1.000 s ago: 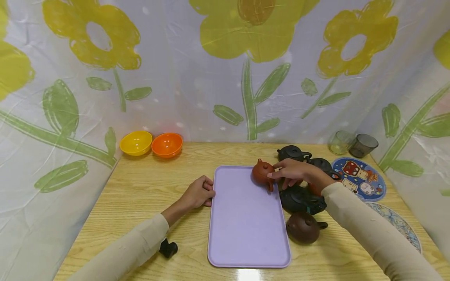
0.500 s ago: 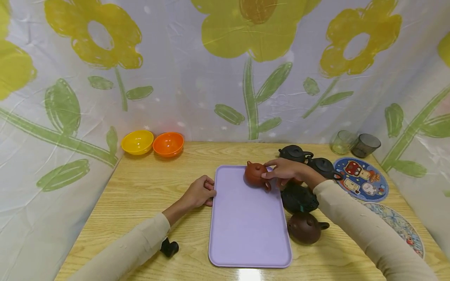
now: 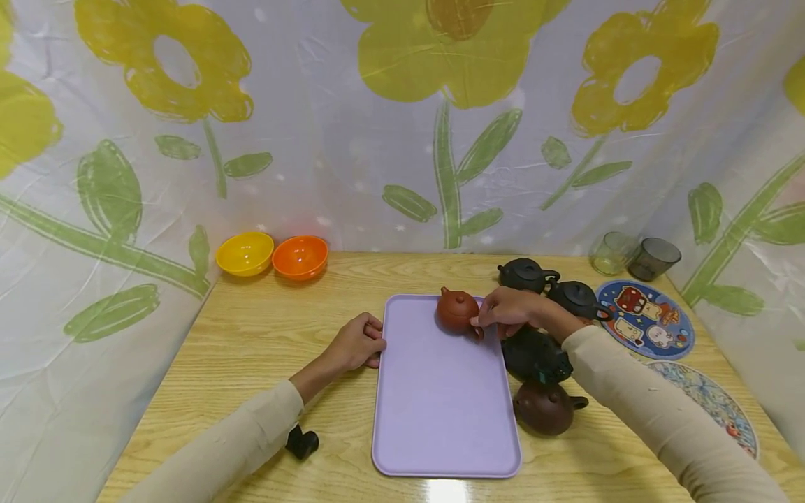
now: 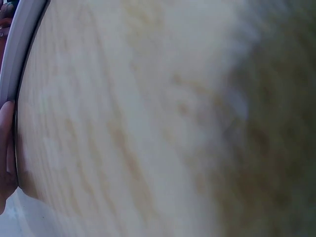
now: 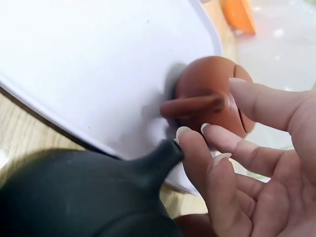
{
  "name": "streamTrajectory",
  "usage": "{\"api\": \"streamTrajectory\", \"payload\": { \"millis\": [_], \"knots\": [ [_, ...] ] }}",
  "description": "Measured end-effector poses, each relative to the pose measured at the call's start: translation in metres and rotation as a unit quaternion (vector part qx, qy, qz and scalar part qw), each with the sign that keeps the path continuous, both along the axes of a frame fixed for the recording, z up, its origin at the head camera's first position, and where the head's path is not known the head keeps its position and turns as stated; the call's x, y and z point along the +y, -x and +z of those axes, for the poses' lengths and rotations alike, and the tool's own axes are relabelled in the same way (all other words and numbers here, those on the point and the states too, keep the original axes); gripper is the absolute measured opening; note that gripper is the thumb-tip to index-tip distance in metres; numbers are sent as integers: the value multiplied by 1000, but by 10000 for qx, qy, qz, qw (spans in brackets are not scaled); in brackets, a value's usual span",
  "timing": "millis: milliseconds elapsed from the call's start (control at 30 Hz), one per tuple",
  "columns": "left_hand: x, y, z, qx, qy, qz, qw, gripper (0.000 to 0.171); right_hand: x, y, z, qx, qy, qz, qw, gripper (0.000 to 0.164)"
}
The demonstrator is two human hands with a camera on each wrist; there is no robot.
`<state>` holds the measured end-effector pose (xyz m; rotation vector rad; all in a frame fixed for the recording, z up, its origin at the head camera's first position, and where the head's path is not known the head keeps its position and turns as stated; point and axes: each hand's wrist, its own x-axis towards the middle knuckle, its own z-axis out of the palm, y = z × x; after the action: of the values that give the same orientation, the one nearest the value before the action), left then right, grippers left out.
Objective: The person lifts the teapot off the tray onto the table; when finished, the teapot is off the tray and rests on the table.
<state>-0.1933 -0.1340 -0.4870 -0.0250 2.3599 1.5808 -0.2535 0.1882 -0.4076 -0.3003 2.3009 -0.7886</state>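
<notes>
A reddish-brown clay teapot (image 3: 457,311) stands upright on the far right end of the lilac tray (image 3: 445,412), its handle turned toward the near right. Around that handle is my right hand (image 3: 512,309); in the right wrist view the thumb is at the pot's side (image 5: 210,74), and the fingers lie across the handle from it with a gap between. My left hand (image 3: 355,342) holds the tray's left edge, thumb at the rim. In the left wrist view only a bit of hand (image 4: 7,148) shows against the rim.
Dark teapots crowd the tray's right side: a black one (image 3: 534,356), a dark brown one (image 3: 544,409) and two farther back (image 3: 525,274). Beyond lie a blue round mat (image 3: 648,318), a patterned plate (image 3: 711,402) and glasses (image 3: 654,258). Yellow (image 3: 245,253) and orange bowls (image 3: 300,257) sit back left.
The reddish teapot shifted slightly left on the tray, then stopped. My right fingers have since drawn back from its top toward the handle. My left hand stayed at the tray edge.
</notes>
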Motion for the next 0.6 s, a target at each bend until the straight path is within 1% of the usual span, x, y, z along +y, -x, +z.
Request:
{"api": "streamTrajectory", "payload": {
  "millis": [67,200,467,600],
  "knots": [
    [0,0,0,-2,-10,0,10000,30,-2,-2,-1,15,4,52,10000,29],
    [0,0,-2,14,-19,-18,10000,30,-4,-3,-3,62,7,21,10000,22],
    [0,0,-2,39,11,3,10000,30,-7,-1,-5,140,82,-8,9999,14],
    [0,1,-2,53,19,5,10000,30,-9,-1,-6,194,75,-47,9998,16]
  ]
}}
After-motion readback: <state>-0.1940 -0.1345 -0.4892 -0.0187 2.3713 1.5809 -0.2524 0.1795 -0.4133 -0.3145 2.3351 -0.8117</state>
